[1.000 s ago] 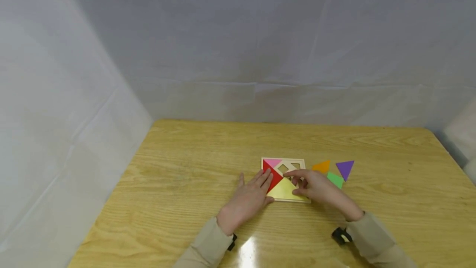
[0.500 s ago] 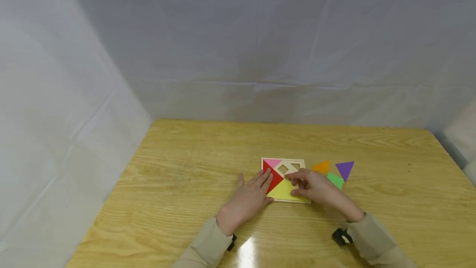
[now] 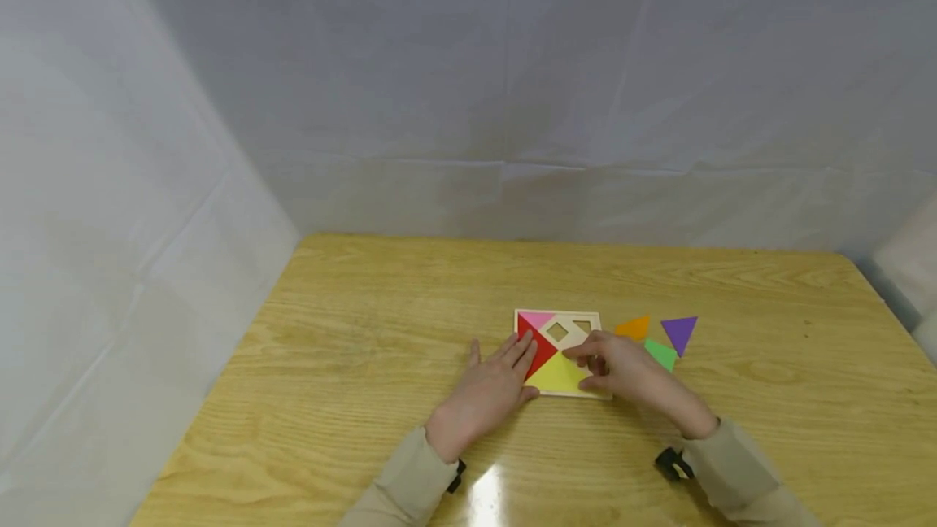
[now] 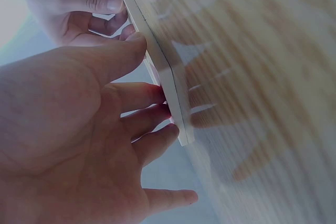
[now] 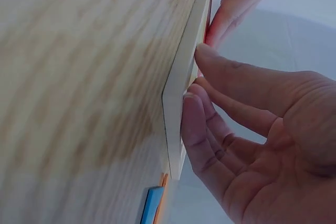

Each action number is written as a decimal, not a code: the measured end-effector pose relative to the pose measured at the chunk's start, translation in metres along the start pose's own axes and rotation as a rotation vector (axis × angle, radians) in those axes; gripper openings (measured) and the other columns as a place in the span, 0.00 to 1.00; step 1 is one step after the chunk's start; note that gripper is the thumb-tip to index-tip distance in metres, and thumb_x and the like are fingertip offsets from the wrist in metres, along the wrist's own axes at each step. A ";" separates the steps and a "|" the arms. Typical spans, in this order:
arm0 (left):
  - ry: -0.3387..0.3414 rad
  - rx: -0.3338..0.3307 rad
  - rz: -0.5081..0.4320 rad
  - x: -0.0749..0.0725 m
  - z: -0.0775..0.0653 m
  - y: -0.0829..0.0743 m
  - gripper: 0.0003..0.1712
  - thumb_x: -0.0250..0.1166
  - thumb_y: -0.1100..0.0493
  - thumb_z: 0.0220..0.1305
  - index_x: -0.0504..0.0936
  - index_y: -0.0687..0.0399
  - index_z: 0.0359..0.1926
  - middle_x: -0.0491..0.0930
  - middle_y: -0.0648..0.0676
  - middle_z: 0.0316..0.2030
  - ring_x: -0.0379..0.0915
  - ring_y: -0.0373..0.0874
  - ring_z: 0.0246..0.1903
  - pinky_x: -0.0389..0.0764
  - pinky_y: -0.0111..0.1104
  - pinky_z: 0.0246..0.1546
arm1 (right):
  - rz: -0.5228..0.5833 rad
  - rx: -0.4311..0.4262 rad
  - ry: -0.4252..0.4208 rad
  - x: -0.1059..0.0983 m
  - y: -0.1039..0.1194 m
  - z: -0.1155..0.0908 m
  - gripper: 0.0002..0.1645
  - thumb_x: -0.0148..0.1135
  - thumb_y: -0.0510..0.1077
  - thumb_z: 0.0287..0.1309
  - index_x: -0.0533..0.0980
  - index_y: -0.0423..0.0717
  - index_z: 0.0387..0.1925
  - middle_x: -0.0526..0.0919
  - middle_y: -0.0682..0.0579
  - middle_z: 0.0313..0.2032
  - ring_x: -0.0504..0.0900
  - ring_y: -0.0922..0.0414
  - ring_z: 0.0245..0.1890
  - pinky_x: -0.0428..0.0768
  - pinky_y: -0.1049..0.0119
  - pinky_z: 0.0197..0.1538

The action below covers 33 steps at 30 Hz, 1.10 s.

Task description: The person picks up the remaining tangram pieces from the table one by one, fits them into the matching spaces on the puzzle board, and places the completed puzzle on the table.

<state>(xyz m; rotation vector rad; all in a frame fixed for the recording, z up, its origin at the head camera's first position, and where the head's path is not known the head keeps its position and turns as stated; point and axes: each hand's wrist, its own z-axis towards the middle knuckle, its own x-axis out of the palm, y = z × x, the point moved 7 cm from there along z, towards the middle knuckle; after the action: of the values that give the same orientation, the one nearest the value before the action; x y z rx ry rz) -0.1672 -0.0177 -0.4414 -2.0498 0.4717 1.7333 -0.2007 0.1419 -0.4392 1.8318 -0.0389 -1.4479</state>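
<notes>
A light wooden tangram board [image 3: 577, 334] lies on the table, with red [image 3: 540, 354], pink [image 3: 537, 320] and yellow [image 3: 556, 376] triangle pieces in it. My left hand [image 3: 483, 401] rests with straight fingers on the red triangle and the board's left side; in the left wrist view its thumb touches the board's edge [image 4: 157, 51]. My right hand [image 3: 628, 368] pinches the yellow triangle with curled fingers, index at its top corner and thumb at its right side. Its fingertips meet the board's face in the right wrist view, and the palm hides the board's right part.
Right of the board lie loose orange [image 3: 633, 328], green [image 3: 661, 354] and purple [image 3: 681, 333] pieces. Two cutouts, one diamond-like [image 3: 557, 333], show in the board's upper part. Pale sheets [image 3: 468, 104] hang behind the wooden table [image 3: 381, 299] and at its sides.
My right index fingertip has shifted slightly right and toward me along the yellow triangle's top corner. The left hand, board and loose pieces stay where they were.
</notes>
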 end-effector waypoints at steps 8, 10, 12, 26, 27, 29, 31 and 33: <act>-0.002 0.003 0.009 0.002 0.002 0.001 0.37 0.53 0.41 0.76 0.62 0.54 0.77 0.55 0.51 0.78 0.51 0.45 0.77 0.57 0.62 0.70 | -0.045 -0.055 -0.023 0.000 0.005 -0.001 0.23 0.74 0.38 0.57 0.82 0.37 0.55 0.78 0.55 0.33 0.70 0.66 0.26 0.71 0.72 0.28; -0.003 0.003 0.007 0.002 0.002 0.001 0.37 0.52 0.41 0.77 0.62 0.54 0.77 0.55 0.51 0.78 0.51 0.46 0.77 0.57 0.62 0.70 | -0.034 -0.073 -0.027 -0.002 0.005 -0.002 0.23 0.73 0.38 0.57 0.82 0.37 0.55 0.79 0.55 0.33 0.72 0.66 0.27 0.73 0.72 0.29; -0.010 0.005 0.003 0.002 0.002 0.000 0.36 0.53 0.41 0.76 0.62 0.54 0.77 0.56 0.51 0.78 0.52 0.46 0.77 0.58 0.62 0.70 | -0.011 -0.083 -0.040 -0.007 0.005 -0.003 0.22 0.72 0.38 0.59 0.82 0.38 0.55 0.80 0.55 0.34 0.75 0.66 0.28 0.76 0.72 0.31; 0.003 0.002 -0.032 0.001 0.001 0.001 0.37 0.54 0.43 0.76 0.62 0.54 0.77 0.56 0.51 0.78 0.52 0.46 0.77 0.55 0.62 0.71 | 0.045 -0.033 -0.244 -0.059 -0.004 -0.012 0.04 0.66 0.38 0.65 0.85 0.45 0.41 0.88 0.52 0.35 0.84 0.59 0.29 0.81 0.69 0.31; 0.005 0.002 -0.033 0.001 0.001 0.001 0.37 0.54 0.43 0.76 0.62 0.54 0.77 0.55 0.51 0.78 0.52 0.46 0.77 0.55 0.62 0.71 | 0.037 -0.018 -0.257 -0.062 -0.005 -0.013 0.04 0.66 0.38 0.66 0.85 0.45 0.40 0.88 0.52 0.35 0.84 0.59 0.29 0.80 0.69 0.31; 0.006 0.001 -0.028 0.001 0.000 0.001 0.37 0.55 0.42 0.76 0.62 0.54 0.77 0.56 0.51 0.78 0.52 0.45 0.77 0.56 0.62 0.71 | 0.016 0.011 -0.282 -0.068 -0.007 -0.016 0.05 0.66 0.39 0.66 0.85 0.45 0.41 0.88 0.51 0.33 0.83 0.59 0.29 0.80 0.68 0.30; 0.007 0.002 -0.019 0.002 0.000 0.001 0.37 0.55 0.42 0.76 0.62 0.54 0.77 0.56 0.51 0.78 0.52 0.45 0.77 0.56 0.62 0.71 | -0.016 0.038 -0.309 -0.074 -0.010 -0.019 0.06 0.65 0.40 0.67 0.85 0.45 0.42 0.88 0.50 0.34 0.84 0.57 0.30 0.80 0.67 0.31; 0.007 0.005 -0.012 0.002 0.000 0.001 0.37 0.55 0.42 0.76 0.62 0.53 0.77 0.56 0.51 0.78 0.52 0.45 0.77 0.56 0.62 0.71 | -0.056 0.051 -0.334 -0.078 -0.013 -0.021 0.06 0.65 0.40 0.67 0.85 0.44 0.43 0.88 0.50 0.36 0.83 0.56 0.31 0.81 0.65 0.34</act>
<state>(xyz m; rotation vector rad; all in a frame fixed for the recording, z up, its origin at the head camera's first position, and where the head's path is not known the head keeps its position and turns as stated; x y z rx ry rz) -0.1675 -0.0183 -0.4436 -2.0516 0.4645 1.7176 -0.2155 0.1991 -0.3829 1.6228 -0.1938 -1.7940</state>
